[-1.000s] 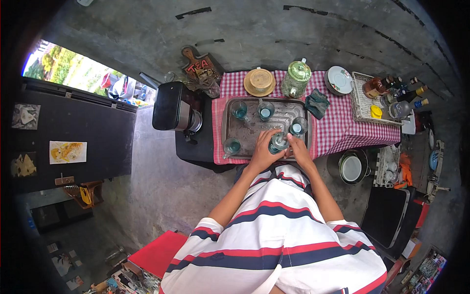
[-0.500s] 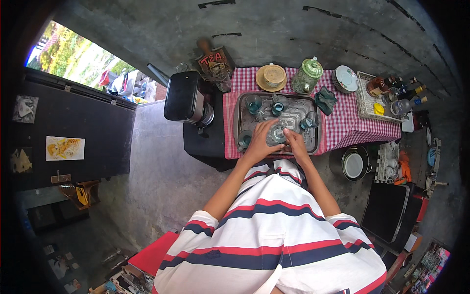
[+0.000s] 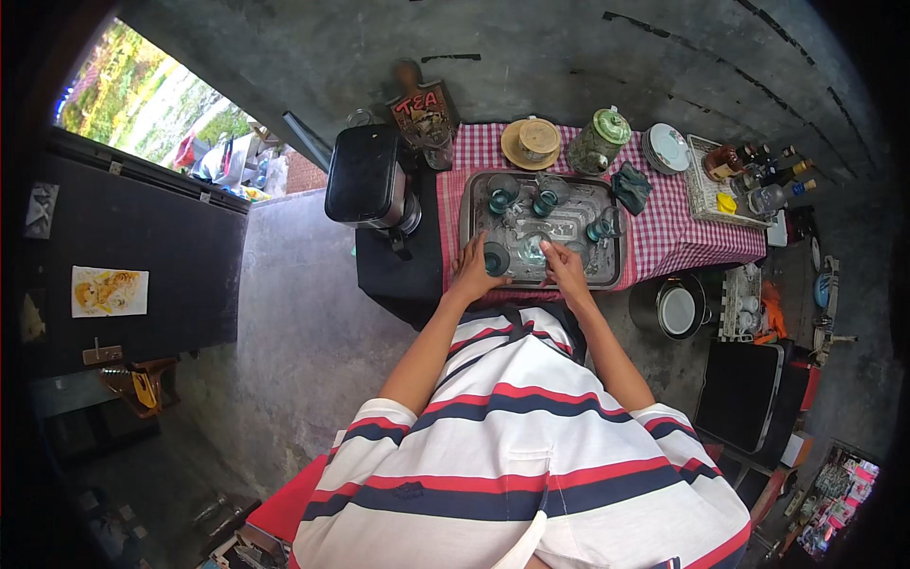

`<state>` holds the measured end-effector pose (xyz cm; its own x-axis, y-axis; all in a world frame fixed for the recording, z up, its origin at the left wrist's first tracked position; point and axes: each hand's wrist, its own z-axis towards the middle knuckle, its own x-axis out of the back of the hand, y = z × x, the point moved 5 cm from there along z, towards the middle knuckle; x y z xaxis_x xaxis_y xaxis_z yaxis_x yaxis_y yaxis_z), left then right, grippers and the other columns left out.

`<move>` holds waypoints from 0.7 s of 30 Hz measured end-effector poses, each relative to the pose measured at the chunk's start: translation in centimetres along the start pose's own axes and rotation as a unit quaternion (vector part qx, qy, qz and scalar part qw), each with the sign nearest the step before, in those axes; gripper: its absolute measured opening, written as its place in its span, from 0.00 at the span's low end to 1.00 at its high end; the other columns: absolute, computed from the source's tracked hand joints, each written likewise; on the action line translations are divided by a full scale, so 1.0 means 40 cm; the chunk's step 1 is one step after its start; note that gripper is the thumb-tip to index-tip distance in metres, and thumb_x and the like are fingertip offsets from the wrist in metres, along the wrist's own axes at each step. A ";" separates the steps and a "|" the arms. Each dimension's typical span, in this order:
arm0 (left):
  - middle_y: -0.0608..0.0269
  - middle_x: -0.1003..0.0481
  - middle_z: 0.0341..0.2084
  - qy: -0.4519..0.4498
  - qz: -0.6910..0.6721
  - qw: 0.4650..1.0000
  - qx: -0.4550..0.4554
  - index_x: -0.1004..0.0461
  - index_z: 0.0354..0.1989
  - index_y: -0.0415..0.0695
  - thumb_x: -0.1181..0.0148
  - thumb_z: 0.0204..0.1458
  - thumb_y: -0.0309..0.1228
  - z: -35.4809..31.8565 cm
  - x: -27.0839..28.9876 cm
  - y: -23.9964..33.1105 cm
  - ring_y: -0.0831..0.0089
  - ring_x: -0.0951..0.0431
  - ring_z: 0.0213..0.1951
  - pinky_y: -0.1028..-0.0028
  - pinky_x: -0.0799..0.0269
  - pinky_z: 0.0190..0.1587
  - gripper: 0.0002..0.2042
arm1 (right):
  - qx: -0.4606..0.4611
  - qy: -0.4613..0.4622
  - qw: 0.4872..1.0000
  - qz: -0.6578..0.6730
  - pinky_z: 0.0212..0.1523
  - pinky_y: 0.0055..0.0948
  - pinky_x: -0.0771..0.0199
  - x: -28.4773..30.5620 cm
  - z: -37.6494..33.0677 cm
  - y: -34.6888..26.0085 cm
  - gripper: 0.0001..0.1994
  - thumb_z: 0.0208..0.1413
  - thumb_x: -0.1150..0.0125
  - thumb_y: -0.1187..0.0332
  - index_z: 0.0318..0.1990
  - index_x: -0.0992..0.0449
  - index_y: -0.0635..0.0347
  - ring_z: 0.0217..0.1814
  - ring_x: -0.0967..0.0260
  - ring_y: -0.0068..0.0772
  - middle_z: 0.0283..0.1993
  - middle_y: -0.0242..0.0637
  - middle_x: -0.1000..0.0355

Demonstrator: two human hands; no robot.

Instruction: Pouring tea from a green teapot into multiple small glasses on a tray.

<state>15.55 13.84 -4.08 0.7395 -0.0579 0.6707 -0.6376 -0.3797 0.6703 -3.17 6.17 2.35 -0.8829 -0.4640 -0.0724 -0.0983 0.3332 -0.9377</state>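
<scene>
My left hand [image 3: 469, 273] curves around a blue-green drinking glass [image 3: 495, 259] at the near left of a dark metal tray [image 3: 597, 272], its thumb in front and its fingers along the left side. My right hand [image 3: 567, 272] has its fingers at the right edge of a clear glass [image 3: 535, 248] near the tray's middle and seems to grip it; its far fingers are partly hidden. Along the tray's far side stand a blue-tinted glass [image 3: 500, 201] and a second one [image 3: 545, 203]. Another glass [image 3: 599, 229] leans at the right.
A red checked cloth [image 3: 654, 223] covers the table. Behind the tray are a wooden cup on a saucer [image 3: 515, 156], a green-lidded glass jar [image 3: 597, 147], stacked plates [image 3: 667, 149] and a dark green cloth [image 3: 631, 188]. A bottle basket [image 3: 706, 194] stands right, a black appliance [image 3: 363, 177] left.
My left hand has moved left, from the clear glass to the blue-green glass at the near left. My right hand stays by the clear glass. The view has shifted slightly.
</scene>
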 end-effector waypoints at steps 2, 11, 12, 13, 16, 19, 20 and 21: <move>0.45 0.48 0.68 0.011 -0.037 0.999 -0.023 0.60 0.73 0.50 0.24 0.36 0.49 0.006 -0.019 -0.032 0.46 0.47 0.69 0.42 0.47 0.64 0.58 | 0.005 0.005 1.000 -0.009 0.17 0.23 0.28 -0.017 -0.002 -0.001 0.21 0.61 0.42 0.49 0.25 0.32 0.55 0.16 0.48 0.12 0.16 0.20 0.48; 0.34 0.32 0.55 -0.022 -0.082 0.996 -0.021 0.51 0.67 0.43 0.28 0.44 0.45 0.013 -0.028 -0.012 0.38 0.31 0.57 0.50 0.32 0.56 0.46 | 0.028 0.068 0.991 -0.108 0.16 0.23 0.37 -0.043 0.016 0.034 0.23 0.59 0.38 0.51 0.24 0.30 0.63 0.15 0.46 0.15 0.16 0.22 0.47; 0.34 0.32 0.55 -0.030 -0.084 0.996 -0.016 0.50 0.66 0.44 0.28 0.44 0.45 0.016 -0.027 -0.010 0.38 0.30 0.56 0.50 0.32 0.55 0.45 | 0.036 0.078 0.986 -0.142 0.16 0.24 0.39 -0.046 0.020 0.031 0.23 0.58 0.37 0.51 0.25 0.29 0.65 0.15 0.46 0.16 0.16 0.23 0.47; 0.33 0.32 0.54 -0.037 -0.085 0.996 -0.011 0.50 0.66 0.44 0.28 0.44 0.45 0.018 -0.025 -0.007 0.38 0.30 0.56 0.51 0.31 0.55 0.45 | 0.044 0.088 0.980 -0.176 0.16 0.25 0.41 -0.049 0.022 0.028 0.23 0.57 0.36 0.51 0.26 0.28 0.66 0.15 0.46 0.17 0.15 0.24 0.48; 0.34 0.31 0.53 -0.013 -0.081 0.996 -0.022 0.49 0.65 0.46 0.28 0.43 0.44 0.011 -0.018 -0.002 0.38 0.29 0.55 0.51 0.31 0.54 0.44 | 0.044 0.100 0.979 -0.173 0.17 0.28 0.45 -0.061 0.019 0.026 0.24 0.55 0.34 0.50 0.28 0.27 0.68 0.17 0.48 0.18 0.15 0.26 0.47; 0.35 0.30 0.52 -0.010 -0.087 0.996 -0.016 0.48 0.65 0.47 0.27 0.43 0.44 0.001 -0.004 0.008 0.38 0.29 0.55 0.51 0.31 0.54 0.44 | 0.081 0.112 0.964 -0.226 0.19 0.30 0.47 -0.068 0.026 0.011 0.25 0.53 0.32 0.49 0.29 0.26 0.68 0.19 0.50 0.19 0.15 0.27 0.46; 0.35 0.30 0.52 -0.011 -0.087 0.996 -0.019 0.48 0.65 0.47 0.27 0.43 0.44 0.003 -0.004 0.014 0.38 0.29 0.55 0.51 0.31 0.54 0.44 | 0.082 0.115 0.964 -0.227 0.19 0.30 0.47 -0.063 0.028 0.009 0.25 0.53 0.32 0.49 0.29 0.26 0.68 0.19 0.50 0.19 0.15 0.27 0.46; 0.36 0.30 0.53 -0.009 -0.091 0.996 -0.016 0.48 0.65 0.47 0.27 0.42 0.44 0.002 -0.006 0.009 0.38 0.29 0.55 0.51 0.31 0.54 0.44 | 0.084 0.113 0.958 -0.249 0.18 0.28 0.48 -0.067 0.027 0.003 0.23 0.53 0.33 0.51 0.33 0.25 0.68 0.18 0.50 0.17 0.15 0.25 0.46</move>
<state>15.17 13.63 -4.01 0.8468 -0.0072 0.5318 -0.4993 -0.3553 0.7902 -0.31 6.59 2.09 -0.8247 -0.3353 0.4555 -0.4743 -0.0290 -0.8799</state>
